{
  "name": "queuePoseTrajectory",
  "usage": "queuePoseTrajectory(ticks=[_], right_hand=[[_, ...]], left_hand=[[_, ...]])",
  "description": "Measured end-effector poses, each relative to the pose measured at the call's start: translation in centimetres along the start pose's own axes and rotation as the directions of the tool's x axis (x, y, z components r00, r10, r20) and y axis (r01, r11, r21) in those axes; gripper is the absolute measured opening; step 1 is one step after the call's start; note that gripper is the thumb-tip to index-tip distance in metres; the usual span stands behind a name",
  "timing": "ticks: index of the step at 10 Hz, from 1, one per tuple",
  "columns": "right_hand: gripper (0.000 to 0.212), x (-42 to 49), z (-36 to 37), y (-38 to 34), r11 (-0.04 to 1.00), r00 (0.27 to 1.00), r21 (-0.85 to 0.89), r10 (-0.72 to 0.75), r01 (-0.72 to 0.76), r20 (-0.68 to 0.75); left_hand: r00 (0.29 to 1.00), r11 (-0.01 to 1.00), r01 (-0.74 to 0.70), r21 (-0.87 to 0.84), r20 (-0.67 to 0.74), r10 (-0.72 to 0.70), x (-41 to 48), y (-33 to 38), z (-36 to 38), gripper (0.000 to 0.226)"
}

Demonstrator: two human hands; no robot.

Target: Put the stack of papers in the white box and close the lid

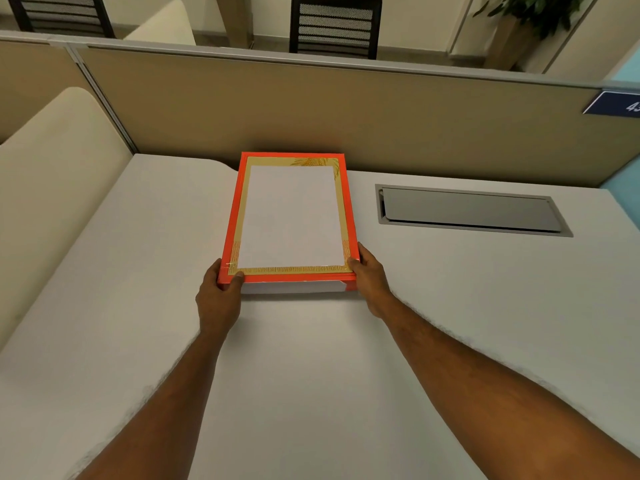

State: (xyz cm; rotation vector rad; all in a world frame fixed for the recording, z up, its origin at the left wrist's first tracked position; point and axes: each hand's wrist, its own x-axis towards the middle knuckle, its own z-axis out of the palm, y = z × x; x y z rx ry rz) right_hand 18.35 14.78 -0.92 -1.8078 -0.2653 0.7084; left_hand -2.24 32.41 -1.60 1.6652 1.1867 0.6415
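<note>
A flat box stands on the white desk against the partition. Its lid [291,216] has an orange rim, a gold border and a white rectangle in the middle. Under the lid's near edge a strip of the white box [294,287] shows. The lid lies over the box, slightly raised at the near edge. My left hand [218,294] grips the lid's near left corner, thumb on top. My right hand [370,280] grips the near right corner in the same way. I see no separate stack of papers; the box's inside is hidden.
A grey metal cable hatch [471,211] is set into the desk [311,358] to the right of the box. A tan partition [311,109] runs along the back. A cream panel [59,174] rises at the left. Chairs stand beyond the partition.
</note>
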Motion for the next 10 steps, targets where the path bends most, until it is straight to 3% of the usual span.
queuePoseTrajectory(ticks=[4,6,7,8,9,10], right_hand=[[0.049,-0.7,1.3,0.1,0.974,0.999,-0.227,0.000,-0.008,-0.038],[0.052,-0.7,-0.2,-1.1,0.945,0.996,-0.327,0.039,-0.012,0.075],[0.069,-1.3,-1.1,-1.7,0.937,0.985,-0.342,0.118,-0.067,0.129],[0.076,-2.0,-1.5,-2.3,0.908,0.984,-0.414,0.126,-0.063,0.128],[0.081,-3.1,-2.8,-3.1,0.850,0.991,-0.527,0.071,0.002,0.118],[0.083,-4.0,-3.9,-3.2,0.825,0.994,-0.564,0.032,0.033,0.105]], left_hand=[[1.000,0.990,-0.011,0.139,0.027,0.007,0.7,-0.2,-0.6,0.051],[0.992,0.971,-0.020,0.239,0.127,-0.010,1.0,0.7,-1.5,0.050],[0.967,0.942,-0.001,0.336,0.241,-0.084,2.2,1.7,-2.4,0.062],[0.961,0.914,-0.027,0.405,0.262,-0.088,2.7,2.8,-3.1,0.074],[0.963,0.828,-0.177,0.532,0.267,0.035,2.5,4.5,-3.8,0.077],[0.944,0.792,-0.267,0.548,0.316,0.099,2.0,5.4,-4.3,0.074]])
